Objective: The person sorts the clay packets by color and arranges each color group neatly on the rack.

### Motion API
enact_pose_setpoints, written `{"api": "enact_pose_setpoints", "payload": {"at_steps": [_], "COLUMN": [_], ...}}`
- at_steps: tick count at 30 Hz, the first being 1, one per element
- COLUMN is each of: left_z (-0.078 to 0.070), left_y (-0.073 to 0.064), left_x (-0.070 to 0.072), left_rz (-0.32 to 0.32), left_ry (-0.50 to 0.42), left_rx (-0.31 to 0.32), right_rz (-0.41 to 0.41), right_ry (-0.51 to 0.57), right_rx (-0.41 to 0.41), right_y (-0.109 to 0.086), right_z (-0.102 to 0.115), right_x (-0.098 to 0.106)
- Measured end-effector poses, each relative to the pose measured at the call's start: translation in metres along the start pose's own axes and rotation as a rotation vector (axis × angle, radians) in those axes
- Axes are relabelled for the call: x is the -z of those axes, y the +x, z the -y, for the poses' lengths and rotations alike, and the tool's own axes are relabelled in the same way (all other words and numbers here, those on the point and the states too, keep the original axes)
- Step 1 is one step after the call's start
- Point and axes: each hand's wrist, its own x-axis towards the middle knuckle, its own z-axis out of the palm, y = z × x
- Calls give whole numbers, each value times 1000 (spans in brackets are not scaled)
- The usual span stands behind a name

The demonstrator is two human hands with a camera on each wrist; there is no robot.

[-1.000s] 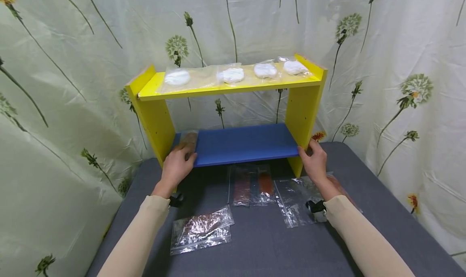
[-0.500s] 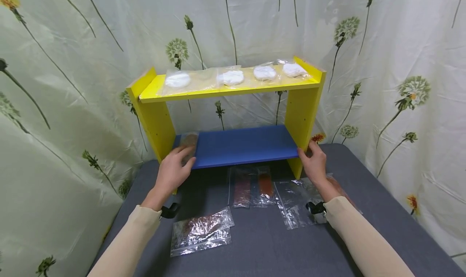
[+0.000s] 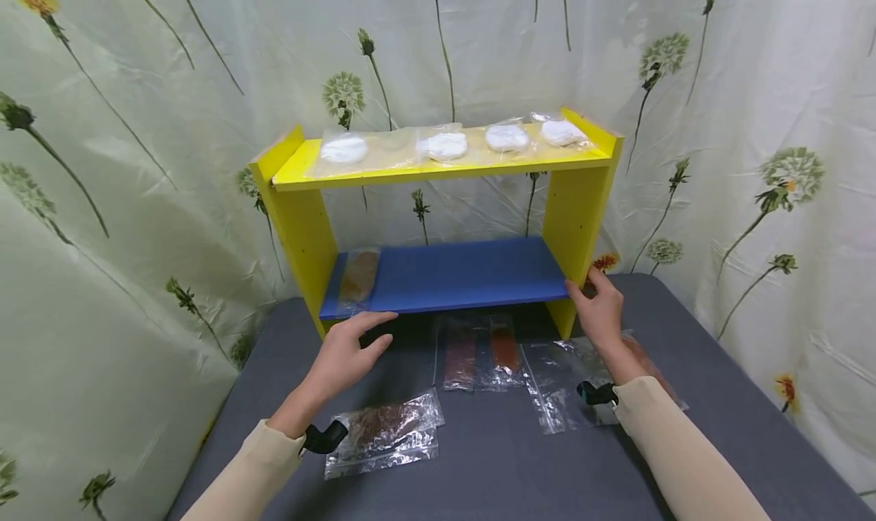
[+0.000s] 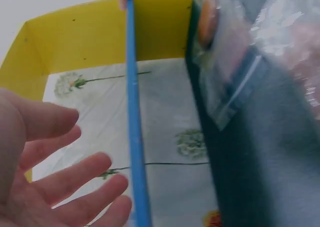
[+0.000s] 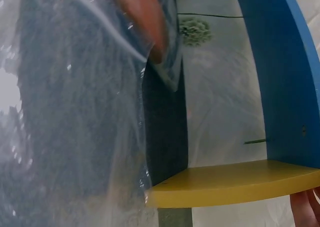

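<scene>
In the head view a small shelf unit has yellow sides and top and a blue lower board [image 3: 465, 270]. A clear bag with brown contents [image 3: 359, 275] lies at the left end of that board. My left hand [image 3: 349, 354] hovers in front of the board's left front edge, fingers spread, holding nothing. The left wrist view shows the same hand [image 4: 70, 177] beside the blue edge. My right hand [image 3: 598, 308] grips the right yellow side panel [image 3: 578, 209] at the height of the blue board, thumb at its front edge; some fingers are hidden behind the panel.
Several clear bags with white round contents [image 3: 445, 146] line the top shelf [image 3: 390, 177]. On the dark table [image 3: 493, 468] lie bags with reddish contents [image 3: 505, 350] beneath the unit, a bag pile [image 3: 383, 437] at front left, and clear bags [image 3: 554, 384] under my right forearm. A flowered curtain [image 3: 438, 72] hangs behind.
My left hand has let go of the brown bag on the blue board and drawn back toward me, off the shelf. The right hand keeps its hold on the side panel.
</scene>
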Motion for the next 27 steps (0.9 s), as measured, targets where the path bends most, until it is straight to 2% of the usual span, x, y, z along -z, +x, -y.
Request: {"api": "enact_pose_setpoints", "payload": {"at_steps": [3,10,15,19,22,27], "left_z": [5,31,47,52,53,50], "left_y": [-9,-31,-42,-48,-51,-52], "left_x": [-9,-24,-29,-33,-36,-39], "left_rz": [79,292,431,546,582,553], "left_ry": [-23,-99,-109,-135,-159,-120], "left_rx": [51,154,146,122,118,96], "right_rz": [-5,-26,-65,-109,-132,-147], "right_ry": [-15,3,36,47,44,23], "right_rx": [21,29,-5,-3,8,18], "right_y": [1,-4,-8,-10,-11,-16], "right_z": [-1,3,9,12,13,11], "right_x": [3,7,5,3,3,2]}}
